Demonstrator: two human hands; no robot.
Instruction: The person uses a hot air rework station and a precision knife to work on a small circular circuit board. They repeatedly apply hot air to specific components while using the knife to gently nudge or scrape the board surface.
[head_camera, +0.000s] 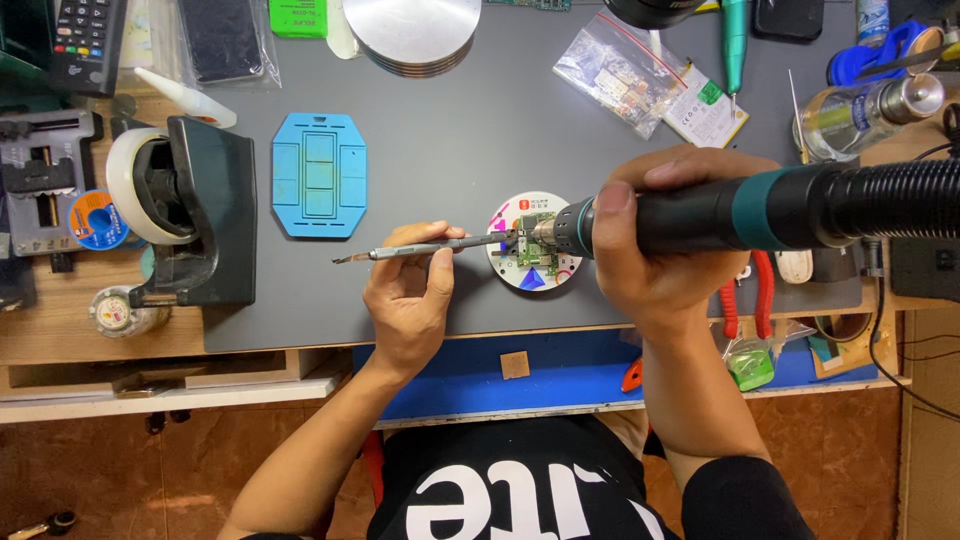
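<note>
My right hand (660, 235) grips a black and teal hot-air wand (740, 210) with a ribbed black hose, its metal nozzle aimed left at a small green circuit board (535, 250). The board lies on a round white disc (508, 268) on the grey mat. My left hand (408, 300) holds metal tweezers (420, 250) in its fingertips, their tips at the board's left edge.
On the grey mat (450, 150) sit a blue octagonal holder (320, 175), a stack of metal discs (412, 35) and plastic bags of parts (625, 70). A black tape dispenser (190, 210) stands at left. Red-handled pliers (748, 300) lie at right.
</note>
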